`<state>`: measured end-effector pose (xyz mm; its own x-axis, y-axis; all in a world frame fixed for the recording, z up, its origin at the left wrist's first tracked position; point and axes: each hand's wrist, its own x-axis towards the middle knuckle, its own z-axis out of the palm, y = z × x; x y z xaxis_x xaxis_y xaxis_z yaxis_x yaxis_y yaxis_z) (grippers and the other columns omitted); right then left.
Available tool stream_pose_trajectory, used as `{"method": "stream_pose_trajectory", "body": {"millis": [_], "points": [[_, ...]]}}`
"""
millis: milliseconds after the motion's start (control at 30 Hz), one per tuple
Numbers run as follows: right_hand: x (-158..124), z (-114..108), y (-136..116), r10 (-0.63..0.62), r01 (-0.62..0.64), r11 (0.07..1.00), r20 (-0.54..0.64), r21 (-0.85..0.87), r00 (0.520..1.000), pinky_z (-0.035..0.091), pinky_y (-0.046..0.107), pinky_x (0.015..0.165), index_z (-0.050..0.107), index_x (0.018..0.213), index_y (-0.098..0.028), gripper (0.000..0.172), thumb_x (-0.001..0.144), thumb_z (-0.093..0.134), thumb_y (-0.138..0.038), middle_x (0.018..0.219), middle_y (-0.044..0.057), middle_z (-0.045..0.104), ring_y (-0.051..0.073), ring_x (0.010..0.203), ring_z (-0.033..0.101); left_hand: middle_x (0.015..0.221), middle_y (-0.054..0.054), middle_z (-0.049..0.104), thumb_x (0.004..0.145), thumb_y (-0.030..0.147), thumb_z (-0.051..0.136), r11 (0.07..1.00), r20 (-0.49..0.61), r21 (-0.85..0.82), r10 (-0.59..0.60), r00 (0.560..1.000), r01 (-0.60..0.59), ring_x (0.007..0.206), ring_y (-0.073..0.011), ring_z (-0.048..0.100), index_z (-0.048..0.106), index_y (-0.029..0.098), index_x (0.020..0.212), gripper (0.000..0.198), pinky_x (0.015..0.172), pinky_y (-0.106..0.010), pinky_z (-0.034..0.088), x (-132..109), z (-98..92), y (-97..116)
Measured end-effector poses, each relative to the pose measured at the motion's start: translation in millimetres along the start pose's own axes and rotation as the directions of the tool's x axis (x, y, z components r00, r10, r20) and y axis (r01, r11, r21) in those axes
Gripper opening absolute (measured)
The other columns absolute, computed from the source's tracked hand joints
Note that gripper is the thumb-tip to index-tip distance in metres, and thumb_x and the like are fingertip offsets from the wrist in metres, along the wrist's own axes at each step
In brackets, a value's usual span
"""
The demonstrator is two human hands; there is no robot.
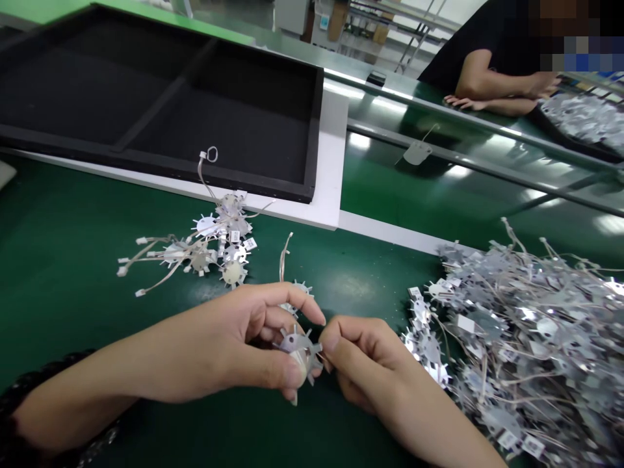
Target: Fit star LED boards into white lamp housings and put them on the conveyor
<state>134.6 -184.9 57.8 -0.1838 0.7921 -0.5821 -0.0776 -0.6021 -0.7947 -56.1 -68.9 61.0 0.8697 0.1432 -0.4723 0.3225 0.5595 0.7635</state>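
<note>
Toothed disc [303,341]: it is sitting between your two hands, just below the centre of the frame, with a pale strip showing on its face.
Left hand [234,344]: you are gripping the disc here, thumb across its front and fingers curling behind; a dark bracelet [41,377] is circling your wrist at lower left.
Right hand [373,364]: your thumb and index finger are meeting in a narrow pinch at the disc's right edge; what lies between them is too small to tell.
Spare disc [305,288]: it is lying just behind your left hand, its wire pointing up the frame.
Small cluster [233,273]: these wired discs are resting left of centre, white connectors fanning out to the left.
Big pile [531,338]: discs and wires are heaping up at the right of the frame, on the green table [73,214].
Black tray [314,133]: it is resting on a white board [333,143], filling the upper left.
Co-worker [472,75]: a person is leaning over more silvery pieces [585,117] at upper right.
</note>
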Motion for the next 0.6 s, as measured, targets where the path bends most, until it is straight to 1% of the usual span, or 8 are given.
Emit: {"method": "stream_pose_trajectory", "body": {"millis": [67, 133, 267, 367, 433, 500, 567, 600], "points": [[-1.2, -0.9, 0.2, -0.009, 0.009, 1.000, -0.016, -0.017, 1.000, 0.016, 0.023, 0.042, 0.047, 0.067, -0.021, 0.049, 0.096, 0.060, -0.059, 0.050, -0.011, 0.033, 0.006, 0.045, 0.020, 0.086, 0.007, 0.074, 0.093, 0.017, 0.073, 1.000, 0.002, 0.012, 0.005, 1.000, -0.005, 0.083, -0.0078, 0.072, 0.067, 0.026, 0.111, 0.021, 0.078, -0.017, 0.054, 0.1, -1.6, -1.1], [-2.5, -1.5, 0.9, -0.015, 0.014, 1.000, -0.024, -0.025, 1.000, 0.016, 0.023, 0.042, 0.048, 0.067, -0.021, 0.048, 0.097, 0.059, -0.056, 0.050, -0.011, 0.033, 0.006, 0.046, 0.020, 0.087, 0.007, 0.074, 0.093, 0.020, 0.074, 1.000, 0.016, 0.010, 0.017, 1.000, -0.017, 0.082, -0.0079, 0.072, 0.070, 0.026, 0.108, 0.017, 0.078, -0.018, 0.054, 0.7, -2.8, -2.2], [-2.6, -0.6, 1.7, -0.034, 0.033, 0.999, -0.026, -0.034, 0.999, 0.016, 0.023, 0.042, 0.050, 0.069, -0.021, 0.046, 0.099, 0.055, -0.056, 0.048, -0.011, 0.033, 0.006, 0.044, 0.021, 0.083, 0.005, 0.076, 0.091, 0.024, 0.077, 0.999, 0.030, 0.027, 0.041, 0.999, -0.041, 0.078, -0.0094, 0.073, 0.074, 0.026, 0.110, 0.019, 0.075, -0.019, 0.054, 2.8, -3.0, -1.1], [0.2, 0.6, 0.5, -0.061, 0.057, 0.996, -0.056, -0.072, 0.997, 0.022, 0.023, 0.045, 0.053, 0.072, -0.021, 0.042, 0.101, 0.053, -0.051, 0.049, -0.009, 0.041, 0.007, 0.045, 0.029, 0.077, 0.004, 0.077, 0.091, 0.028, 0.076, 0.997, 0.000, 0.075, 0.019, 1.000, -0.019, 0.076, -0.0105, 0.074, 0.075, 0.025, 0.113, 0.022, 0.070, -0.018, 0.051, 4.1, -2.0, 0.7], [2.4, 0.8, -0.7, -0.100, 0.090, 0.989, -0.084, -0.118, 0.991, 0.028, 0.023, 0.050, 0.056, 0.072, -0.020, 0.041, 0.102, 0.053, -0.048, 0.055, -0.006, 0.050, 0.008, 0.051, 0.038, 0.081, 0.002, 0.078, 0.092, 0.033, 0.076, 0.996, 0.004, 0.088, 0.015, 1.000, -0.016, 0.077, -0.0118, 0.074, 0.073, 0.025, 0.117, 0.026, 0.066, -0.018, 0.050, 4.5, -1.7, 0.8], [4.2, 0.3, -1.3, -0.137, 0.121, 0.981, -0.100, -0.149, 0.986, 0.032, 0.024, 0.054, 0.058, 0.071, -0.019, 0.041, 0.101, 0.055, -0.047, 0.063, -0.003, 0.056, 0.009, 0.056, 0.043, 0.090, -0.001, 0.080, 0.092, 0.035, 0.076, 0.996, 0.015, 0.091, 0.014, 1.000, -0.016, 0.078, -0.0126, 0.075, 0.071, 0.025, 0.121, 0.031, 0.064, -0.019, 0.050, 4.4, -1.8, 0.2], [4.9, -0.4, -1.3, -0.142, 0.127, 0.980, -0.099, -0.151, 0.985, 0.032, 0.025, 0.055, 0.059, 0.071, -0.019, 0.043, 0.100, 0.056, -0.050, 0.065, -0.002, 0.057, 0.010, 0.058, 0.044, 0.095, -0.002, 0.080, 0.093, 0.036, 0.075, 0.995, 0.022, 0.099, 0.020, 1.000, -0.022, 0.078, -0.0126, 0.076, 0.068, 0.025, 0.124, 0.034, 0.063, -0.018, 0.048, 3.7, -2.0, -0.3], [4.8, -0.7, -1.2, -0.142, 0.127, 0.981, -0.093, -0.149, 0.986, 0.032, 0.025, 0.055, 0.058, 0.070, -0.019, 0.044, 0.100, 0.056, -0.053, 0.064, -0.002, 0.056, 0.010, 0.058, 0.044, 0.094, -0.002, 0.079, 0.093, 0.036, 0.075, 0.995, 0.020, 0.100, 0.028, 0.999, -0.030, 0.077, -0.0125, 0.076, 0.067, 0.025, 0.124, 0.033, 0.062, -0.018, 0.048, 3.1, -2.1, -0.5]]}}
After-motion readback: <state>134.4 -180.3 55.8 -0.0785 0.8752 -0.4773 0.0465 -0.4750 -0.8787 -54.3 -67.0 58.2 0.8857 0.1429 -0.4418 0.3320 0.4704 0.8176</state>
